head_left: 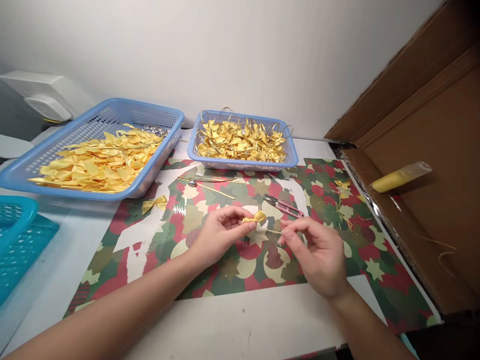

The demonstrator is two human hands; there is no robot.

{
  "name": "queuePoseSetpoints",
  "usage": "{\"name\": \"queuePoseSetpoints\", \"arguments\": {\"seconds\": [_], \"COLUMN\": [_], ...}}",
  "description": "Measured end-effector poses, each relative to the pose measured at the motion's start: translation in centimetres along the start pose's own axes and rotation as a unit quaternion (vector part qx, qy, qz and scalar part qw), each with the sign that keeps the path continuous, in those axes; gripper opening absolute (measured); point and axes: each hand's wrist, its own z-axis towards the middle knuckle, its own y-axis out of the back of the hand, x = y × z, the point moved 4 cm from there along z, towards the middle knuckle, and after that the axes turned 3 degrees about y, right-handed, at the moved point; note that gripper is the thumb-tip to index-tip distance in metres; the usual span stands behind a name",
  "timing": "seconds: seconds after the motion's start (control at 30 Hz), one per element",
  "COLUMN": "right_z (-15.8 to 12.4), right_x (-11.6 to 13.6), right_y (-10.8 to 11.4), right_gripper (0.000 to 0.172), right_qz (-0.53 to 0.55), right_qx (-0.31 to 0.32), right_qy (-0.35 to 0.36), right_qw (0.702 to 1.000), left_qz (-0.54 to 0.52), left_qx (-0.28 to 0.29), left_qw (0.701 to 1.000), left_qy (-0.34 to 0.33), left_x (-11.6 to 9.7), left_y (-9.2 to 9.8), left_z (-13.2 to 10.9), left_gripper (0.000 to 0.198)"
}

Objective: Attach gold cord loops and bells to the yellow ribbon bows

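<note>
My left hand (228,230) pinches a small yellow ribbon bow (258,217) between thumb and fingers over the patterned sheet. A thin gold cord (273,231) runs from the bow toward my right hand (317,250), whose thumb and fingertips are closed on its end. Just behind the right fingers lie pink-handled thread snips (285,206), blades toward the left. Another yellow bow rests to the left of my left hand. Farther back, several gold cords (213,187) lie beside a silver bell (192,183).
A large blue basket (137,192) of yellow bows stands at left, a smaller blue basket (240,164) of bows with gold loops at the back. A teal basket (22,240) sits at the left edge. On the right, a yellow tube (401,177) sticks out from a cardboard wall (427,120).
</note>
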Motion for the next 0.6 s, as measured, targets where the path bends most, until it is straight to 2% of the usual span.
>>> {"name": "queuePoseSetpoints", "arguments": {"seconds": [0.1,0.2,0.4,0.6], "right_z": [0.2,0.5,0.5,0.3], "right_x": [0.5,0.2,-1.4,-1.7], "right_y": [-0.7,-1.4,-2.4,-2.7], "right_gripper": [0.022,0.026,0.030,0.030], "right_qz": [-0.078,-0.096,0.039,0.088], "right_qx": [0.010,0.035,0.098,0.097], "right_qy": [0.049,0.029,-0.101,-0.130], "right_qw": [0.996,0.994,0.989,0.983], "left_qz": [0.006,0.006,0.032,0.058], "left_qx": [0.012,0.023,0.041,0.036], "left_qw": [1.000,0.999,0.998,0.997], "left_qy": [-0.012,-0.021,-0.025,-0.045], "left_x": [-0.2,-0.3,0.0,0.2], "left_y": [-0.3,-0.7,-0.9,-0.7], "left_z": [-0.2,-0.5,-0.7,-0.8], "left_gripper": [0.019,0.019,0.021,0.017]}}
